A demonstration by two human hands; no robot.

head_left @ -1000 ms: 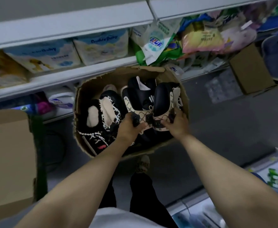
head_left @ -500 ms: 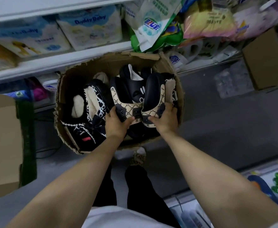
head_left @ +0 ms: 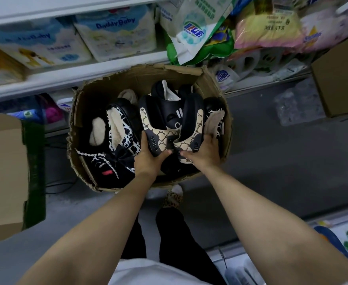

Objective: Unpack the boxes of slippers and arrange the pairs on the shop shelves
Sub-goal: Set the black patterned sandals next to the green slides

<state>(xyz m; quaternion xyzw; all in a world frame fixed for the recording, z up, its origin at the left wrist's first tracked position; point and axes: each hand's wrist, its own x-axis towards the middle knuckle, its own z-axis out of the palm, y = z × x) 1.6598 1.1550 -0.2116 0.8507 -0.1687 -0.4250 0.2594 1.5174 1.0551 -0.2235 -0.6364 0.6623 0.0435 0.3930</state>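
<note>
The left hand (head_left: 148,159) holds one tan slipper (head_left: 154,132). The right hand (head_left: 205,153) holds the other tan slipper (head_left: 191,138). Both sit in the cardboard box (head_left: 212,83) on the floor.

slippers (head_left: 165,128) in box (head_left: 212,83), shelves (head_left: 111,70) behind

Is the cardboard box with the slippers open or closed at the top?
Open. The cardboard box has no lid over it, and the slippers inside show, including the beige patterned pair that both hands hold.
</note>
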